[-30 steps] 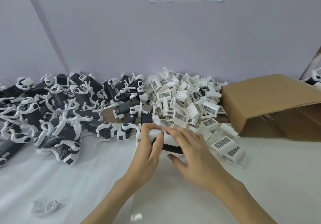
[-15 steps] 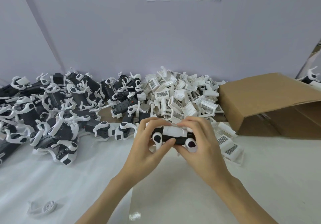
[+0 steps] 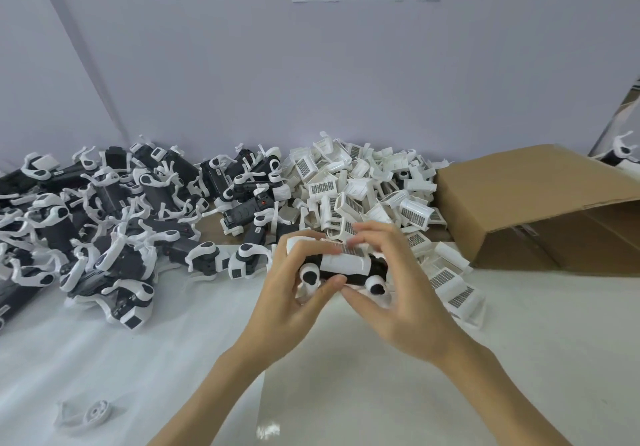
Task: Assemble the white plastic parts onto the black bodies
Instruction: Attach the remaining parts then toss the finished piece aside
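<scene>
- Left hand (image 3: 287,293): fingers curled round the left end of a black body (image 3: 375,266), thumb pressed to its near edge.
- Right hand (image 3: 391,293): fingers arched over the right end, thumb under the near edge; fingertips blurred.
- White plastic part (image 3: 343,261): seated on top of the held body, at frame centre.
- Heap of black bodies (image 3: 114,224): on the white table (image 3: 519,341), 9 to 10 o'clock of the hands.
- Heap of white plastic parts (image 3: 360,189): 12 to 1 o'clock, touching the hands' far side.
- Cardboard box (image 3: 540,203): on its side, 2 o'clock.
- Loose white piece (image 3: 88,414): 7 o'clock, well apart.
</scene>
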A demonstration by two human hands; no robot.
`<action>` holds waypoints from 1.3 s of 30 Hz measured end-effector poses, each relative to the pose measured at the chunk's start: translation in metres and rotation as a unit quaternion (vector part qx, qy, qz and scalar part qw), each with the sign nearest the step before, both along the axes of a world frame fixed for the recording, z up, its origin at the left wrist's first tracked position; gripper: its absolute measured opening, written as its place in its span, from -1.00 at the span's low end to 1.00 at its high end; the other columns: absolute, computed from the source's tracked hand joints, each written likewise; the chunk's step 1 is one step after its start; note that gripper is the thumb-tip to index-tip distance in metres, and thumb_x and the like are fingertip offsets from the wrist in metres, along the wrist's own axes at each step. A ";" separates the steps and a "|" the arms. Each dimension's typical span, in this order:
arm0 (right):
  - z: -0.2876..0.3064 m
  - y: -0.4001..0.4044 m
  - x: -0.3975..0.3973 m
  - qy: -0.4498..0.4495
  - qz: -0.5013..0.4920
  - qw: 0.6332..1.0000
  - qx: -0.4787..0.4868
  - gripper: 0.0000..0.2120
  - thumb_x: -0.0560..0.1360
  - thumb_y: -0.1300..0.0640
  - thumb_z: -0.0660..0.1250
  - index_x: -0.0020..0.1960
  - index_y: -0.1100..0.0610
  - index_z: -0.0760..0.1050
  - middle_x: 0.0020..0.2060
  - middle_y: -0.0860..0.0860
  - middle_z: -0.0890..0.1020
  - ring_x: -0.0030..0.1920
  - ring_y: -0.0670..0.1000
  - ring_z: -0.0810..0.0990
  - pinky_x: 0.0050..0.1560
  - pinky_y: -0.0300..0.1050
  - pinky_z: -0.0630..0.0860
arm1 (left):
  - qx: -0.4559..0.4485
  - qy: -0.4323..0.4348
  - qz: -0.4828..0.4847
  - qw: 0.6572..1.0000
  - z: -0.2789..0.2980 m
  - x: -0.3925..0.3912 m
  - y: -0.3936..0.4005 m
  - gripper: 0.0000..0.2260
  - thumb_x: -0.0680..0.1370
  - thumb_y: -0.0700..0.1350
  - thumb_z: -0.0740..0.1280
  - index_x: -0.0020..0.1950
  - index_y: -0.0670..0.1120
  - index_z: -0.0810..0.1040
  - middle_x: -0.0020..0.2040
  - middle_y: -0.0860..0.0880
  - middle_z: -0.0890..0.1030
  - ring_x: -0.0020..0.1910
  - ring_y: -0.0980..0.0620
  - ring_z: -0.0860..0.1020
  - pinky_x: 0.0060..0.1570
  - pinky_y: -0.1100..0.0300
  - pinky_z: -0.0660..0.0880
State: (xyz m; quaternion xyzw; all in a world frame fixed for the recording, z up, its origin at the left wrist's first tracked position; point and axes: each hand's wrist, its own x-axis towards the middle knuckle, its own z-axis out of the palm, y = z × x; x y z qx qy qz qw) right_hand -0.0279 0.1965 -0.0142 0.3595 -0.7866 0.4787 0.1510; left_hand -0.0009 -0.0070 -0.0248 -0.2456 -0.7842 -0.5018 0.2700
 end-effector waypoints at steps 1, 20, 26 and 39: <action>0.002 0.004 0.001 -0.112 0.068 0.991 -0.026 -0.58 0.60 0.08 0.40 0.44 -0.01 0.45 0.37 -0.11 0.53 0.44 -0.04 0.48 0.33 -0.24 0.44 | -0.036 0.019 -0.003 0.999 0.001 0.000 -0.004 -0.77 0.65 -0.08 0.44 0.29 0.05 0.54 0.35 -0.03 0.47 0.49 -0.15 0.40 0.39 0.05 0.43; -0.018 -0.003 -0.006 0.159 -0.111 0.975 0.108 -0.64 0.64 -0.14 0.34 0.28 0.10 0.58 0.13 -0.14 0.60 0.17 -0.03 0.53 0.30 0.05 0.38 | -0.038 -0.092 0.009 0.995 -0.008 -0.006 -0.015 -0.66 0.64 0.06 0.40 0.39 0.14 0.44 0.26 0.24 0.59 0.32 0.09 0.56 0.27 0.26 0.46; -0.013 -0.008 -0.003 0.160 -0.134 0.973 0.094 -0.66 0.65 -0.05 0.29 0.24 0.17 0.61 0.10 -0.06 0.64 0.15 0.03 0.57 0.27 0.07 0.41 | 0.008 -0.068 0.012 0.998 -0.005 -0.003 -0.009 -0.72 0.66 -0.04 0.39 0.35 0.04 0.45 0.15 0.15 0.62 0.20 -0.02 0.62 0.17 0.16 0.53; -0.012 -0.004 -0.001 0.061 -0.085 0.990 0.099 -0.72 0.69 -0.03 0.27 0.35 0.02 0.54 0.18 -0.19 0.58 0.27 -0.17 0.48 0.32 0.00 0.39 | 0.025 -0.114 0.012 0.993 -0.002 0.000 -0.007 -0.67 0.64 0.03 0.43 0.38 0.08 0.49 0.23 0.16 0.65 0.32 0.02 0.59 0.25 0.25 0.49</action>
